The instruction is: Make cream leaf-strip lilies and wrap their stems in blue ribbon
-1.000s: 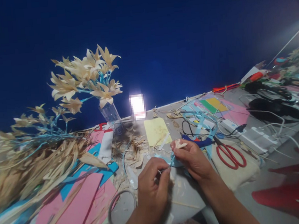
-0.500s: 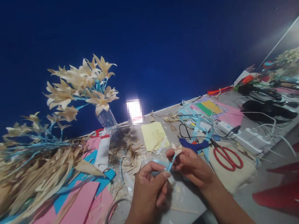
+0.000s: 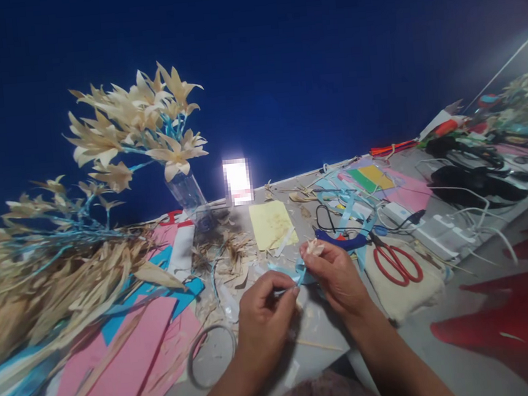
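Note:
Between the thumb and fingers of my right hand (image 3: 338, 281) is a small cream husk flower (image 3: 313, 247), held by its base. A narrow light blue paper strip (image 3: 301, 273) runs from just below the flower toward my left hand (image 3: 264, 315). That hand is closed, pinching the strip between thumb and forefinger. Both hands hover close together above the table's near edge. Part of the strip and the flower's base are hidden by my fingers. Just beyond my right hand lies a dark blue glue gun (image 3: 339, 239), and red-handled scissors (image 3: 402, 266) rest on a folded cream cloth (image 3: 406, 299).
A clear vase (image 3: 187, 195) bearing cream husk flowers (image 3: 174, 153) stands back left. Dried husks (image 3: 87, 284), pink sheets (image 3: 130, 354) and a grey ring (image 3: 190, 364) lie left. A yellow sheet (image 3: 271, 225) lies ahead. White power strips (image 3: 438, 238) and cables are right.
The camera view has shifted, so the table sits higher in the picture. The flower has turned more upright in my right hand, and both hands keep their grip.

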Demonstrator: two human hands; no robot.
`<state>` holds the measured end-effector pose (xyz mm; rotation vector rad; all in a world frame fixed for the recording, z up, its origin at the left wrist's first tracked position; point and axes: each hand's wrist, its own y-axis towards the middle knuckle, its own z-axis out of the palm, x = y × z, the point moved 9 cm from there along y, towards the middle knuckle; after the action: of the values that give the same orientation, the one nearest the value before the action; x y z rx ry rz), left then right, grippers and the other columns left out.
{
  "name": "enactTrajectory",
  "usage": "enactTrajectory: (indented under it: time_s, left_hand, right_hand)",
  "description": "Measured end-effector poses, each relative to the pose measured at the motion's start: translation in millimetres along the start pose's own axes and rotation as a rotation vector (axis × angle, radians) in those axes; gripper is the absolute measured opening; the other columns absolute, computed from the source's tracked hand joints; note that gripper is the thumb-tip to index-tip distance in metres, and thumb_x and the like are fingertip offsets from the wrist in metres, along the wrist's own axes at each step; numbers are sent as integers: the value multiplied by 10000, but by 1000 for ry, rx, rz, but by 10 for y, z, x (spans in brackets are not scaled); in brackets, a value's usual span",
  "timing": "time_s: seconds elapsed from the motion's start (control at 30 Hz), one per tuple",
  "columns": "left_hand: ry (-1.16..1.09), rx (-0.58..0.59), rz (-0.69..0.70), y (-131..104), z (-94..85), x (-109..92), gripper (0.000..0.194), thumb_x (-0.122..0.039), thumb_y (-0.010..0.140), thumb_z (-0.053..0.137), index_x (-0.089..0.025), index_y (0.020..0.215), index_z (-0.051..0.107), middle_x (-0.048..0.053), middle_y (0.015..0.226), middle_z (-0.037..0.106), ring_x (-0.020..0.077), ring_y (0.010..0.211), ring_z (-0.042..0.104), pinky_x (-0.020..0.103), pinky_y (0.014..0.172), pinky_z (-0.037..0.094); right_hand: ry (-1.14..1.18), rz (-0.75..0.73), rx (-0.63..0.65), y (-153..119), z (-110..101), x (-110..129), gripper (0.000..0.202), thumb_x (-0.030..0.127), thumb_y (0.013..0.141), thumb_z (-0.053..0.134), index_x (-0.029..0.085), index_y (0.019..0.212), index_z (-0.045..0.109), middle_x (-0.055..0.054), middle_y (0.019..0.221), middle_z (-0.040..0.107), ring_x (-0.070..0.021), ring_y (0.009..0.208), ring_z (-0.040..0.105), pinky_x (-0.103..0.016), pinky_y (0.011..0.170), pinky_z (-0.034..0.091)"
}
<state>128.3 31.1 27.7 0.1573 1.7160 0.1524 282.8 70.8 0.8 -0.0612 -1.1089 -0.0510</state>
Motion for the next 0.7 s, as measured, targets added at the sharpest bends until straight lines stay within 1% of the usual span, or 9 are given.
enactTrajectory:
  time_s: [0.07,0.1,0.17,0.23,0.3,0.37,0.43,0.57,0.7]
  left_hand:
    - [65,2,45,-2,11,-38,88,-159,804,652,-198,727,672,8,736,677,143,704,630,234,669,480]
    - [67,3,30,0,16,-23,85,-156,796,653,-196,723,670,8,724,677,139,686,623,233,658,474]
    - [-16,11,-110,3,28,106,56,-181,788,667,-191,736,653,-4,641,654,120,572,582,217,565,447]
    - [-223,54,-322,-19,92,291,99,-246,789,695,-189,761,618,-35,509,589,88,412,474,187,432,363]
    - [-509,138,-479,-51,223,389,196,-306,771,737,-190,776,579,-64,437,532,54,320,345,157,348,254]
    - [-785,209,-545,-59,337,381,273,-300,717,801,-182,778,563,-57,489,561,26,324,303,130,322,208]
    - [-986,259,-594,-68,416,360,312,-249,675,846,-167,786,566,-34,591,604,3,359,302,104,319,201]
    - [-1196,318,-689,-122,511,364,297,-159,691,845,-148,833,583,-12,686,602,-17,407,319,61,334,194]
    - [-1258,317,-711,-142,506,373,311,-124,700,835,-146,902,599,-3,701,596,-13,422,345,52,337,195]
  right_hand:
    - [-59,-46,-33,2,-39,-14,263,340,632,889,193,664,674,10,708,600,-145,694,505,-255,667,427]
    - [-81,-58,-38,2,-55,-28,252,337,647,886,197,682,680,13,706,598,-143,688,501,-252,660,423]
    - [-81,-40,-2,-6,-59,-77,246,351,662,887,201,746,712,5,742,621,-141,691,508,-251,657,424]
    - [-9,39,100,-32,-19,-147,313,398,654,893,199,851,753,-22,824,663,-145,713,529,-254,666,434]
    - [101,139,219,-83,35,-201,422,458,642,894,197,951,776,-65,933,699,-155,747,552,-260,671,445]
    - [184,186,283,-124,49,-198,430,467,645,892,203,967,787,-95,1020,718,-163,786,571,-258,675,452]
    - [217,188,287,-129,25,-173,354,427,663,890,213,927,794,-100,1060,727,-161,807,585,-249,678,454]
    - [132,206,295,-106,41,-217,359,434,659,887,182,897,792,-80,935,722,-150,740,581,-243,649,449]
    - [-119,88,199,-51,-11,-225,288,434,751,825,160,748,735,-19,707,638,-129,644,522,-238,613,416]
